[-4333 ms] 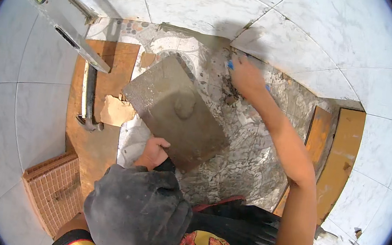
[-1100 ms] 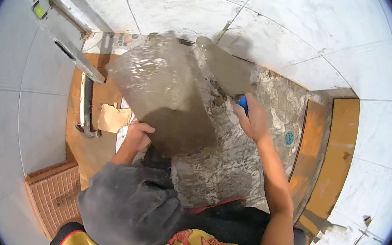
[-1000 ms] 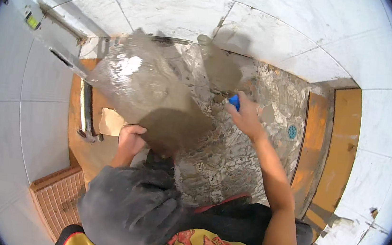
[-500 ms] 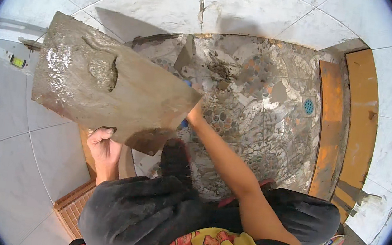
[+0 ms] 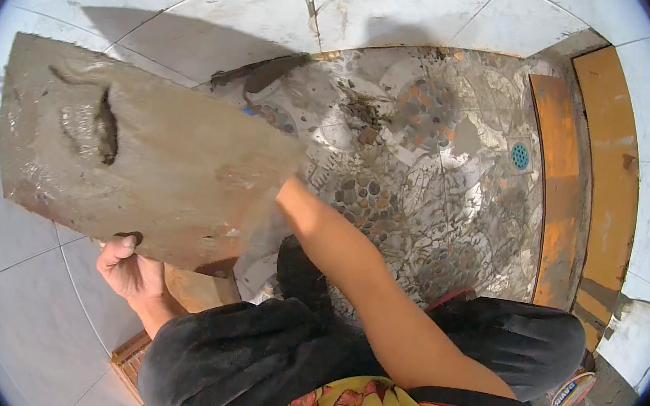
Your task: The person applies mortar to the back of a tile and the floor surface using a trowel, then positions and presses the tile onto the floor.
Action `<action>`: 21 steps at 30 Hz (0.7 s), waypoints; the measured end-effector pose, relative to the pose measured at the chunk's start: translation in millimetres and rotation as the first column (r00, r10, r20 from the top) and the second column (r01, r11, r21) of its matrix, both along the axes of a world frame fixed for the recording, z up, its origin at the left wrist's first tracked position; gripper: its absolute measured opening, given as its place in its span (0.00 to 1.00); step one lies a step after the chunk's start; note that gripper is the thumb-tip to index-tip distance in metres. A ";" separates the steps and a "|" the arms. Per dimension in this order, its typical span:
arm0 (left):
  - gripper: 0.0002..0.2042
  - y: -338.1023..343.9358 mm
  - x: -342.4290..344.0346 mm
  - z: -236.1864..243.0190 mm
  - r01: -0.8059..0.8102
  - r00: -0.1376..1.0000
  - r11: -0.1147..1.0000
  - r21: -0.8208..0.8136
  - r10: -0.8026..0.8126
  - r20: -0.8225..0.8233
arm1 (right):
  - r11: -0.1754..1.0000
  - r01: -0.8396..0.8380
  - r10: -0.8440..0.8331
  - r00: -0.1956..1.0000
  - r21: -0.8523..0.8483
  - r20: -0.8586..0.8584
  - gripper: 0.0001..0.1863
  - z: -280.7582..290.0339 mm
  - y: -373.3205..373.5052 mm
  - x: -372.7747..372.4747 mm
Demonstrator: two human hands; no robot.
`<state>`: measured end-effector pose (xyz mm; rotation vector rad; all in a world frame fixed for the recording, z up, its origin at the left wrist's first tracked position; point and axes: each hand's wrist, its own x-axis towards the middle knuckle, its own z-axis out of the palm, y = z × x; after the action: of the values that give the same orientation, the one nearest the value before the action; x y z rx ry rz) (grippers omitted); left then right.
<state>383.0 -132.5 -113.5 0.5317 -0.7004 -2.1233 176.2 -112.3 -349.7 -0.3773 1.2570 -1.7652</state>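
Note:
A large rectangular tile, its upward face coated with wet grey mortar, is held tilted at the left. A ridge and a gouge mark the mortar near its far left part. My left hand grips the tile's near edge, thumb on top and fingers underneath. My right hand reaches behind the tile's right end; only the wrist shows and the fingers are hidden. Beyond the tile's far edge a trowel's dark blade shows, with a bit of blue beside it. Its handle, seen earlier in my right hand, is behind the tile.
Mortar smears the pebble-patterned floor, which has a blue round drain. Orange-brown boards lie along the right side. White tiled walls surround the floor. A brown slatted crate stands by my left knee.
The tile has moved left and nearer, with both hands following. My right hand has slipped out of sight behind it, and the trowel blade has shifted left.

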 end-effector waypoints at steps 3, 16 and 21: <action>0.25 -6.8 4.1 3.1 0.007 0.995 0.995 0.097 0.003 -0.104 | 0.996 -0.079 0.080 0.997 0.031 -0.012 0.19 9.6 -10.1 -0.1; 0.25 0.3 7.1 -16.0 0.022 0.999 1.000 -0.008 -0.022 -0.031 | 0.998 -0.062 0.062 0.998 0.026 -0.018 0.21 12.9 11.3 -23.4; 0.27 -0.6 -0.7 -17.2 0.076 0.991 0.994 0.082 -0.066 -0.114 | 0.999 -0.023 0.026 0.997 0.042 -0.073 0.21 0.8 31.1 19.1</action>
<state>382.3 -133.1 -130.7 0.4364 -0.5754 -2.2388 195.3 -81.2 -348.9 -0.4364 1.3328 -1.7155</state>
